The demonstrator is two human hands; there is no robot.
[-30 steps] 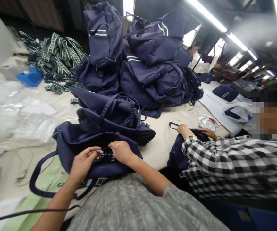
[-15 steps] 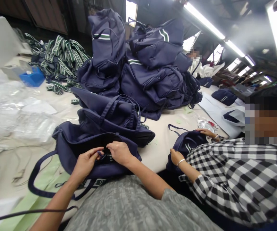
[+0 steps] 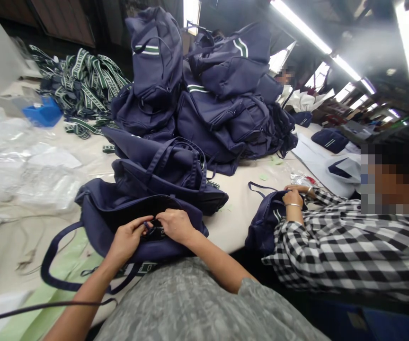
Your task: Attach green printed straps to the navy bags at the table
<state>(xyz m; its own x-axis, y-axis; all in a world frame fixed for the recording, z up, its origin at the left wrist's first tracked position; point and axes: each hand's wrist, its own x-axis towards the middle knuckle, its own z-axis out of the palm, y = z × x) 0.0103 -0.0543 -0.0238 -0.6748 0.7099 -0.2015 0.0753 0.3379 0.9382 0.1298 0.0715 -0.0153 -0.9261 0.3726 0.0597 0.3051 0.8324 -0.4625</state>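
Observation:
A navy duffel bag [image 3: 93,215] lies in front of me with its top gaping and its dark inside showing. Over the near edge of the opening, my left hand [image 3: 128,239] pinches a small dark-blue piece [image 3: 148,226], whose kind I cannot make out. Close beside it, my right hand [image 3: 178,226] is closed in a pinch, fingertips towards the left ones. What those right fingers hold is too small to name. A navy carry handle [image 3: 53,251] loops out from the bag's left side onto the table.
Behind it lies another navy bag [image 3: 137,177], with a tall bag pile [image 3: 215,104] beyond. Green-and-white straps [image 3: 91,85], a blue bin [image 3: 43,112] and clear plastic bags [image 3: 44,184] are at left. At right, a co-worker in a checked shirt [image 3: 350,246] handles a small navy bag [image 3: 263,225].
My hands stay nearly in place, pinching at the bag opening. The co-worker's nearer hand has moved up and away from me, to the top of the small navy bag.

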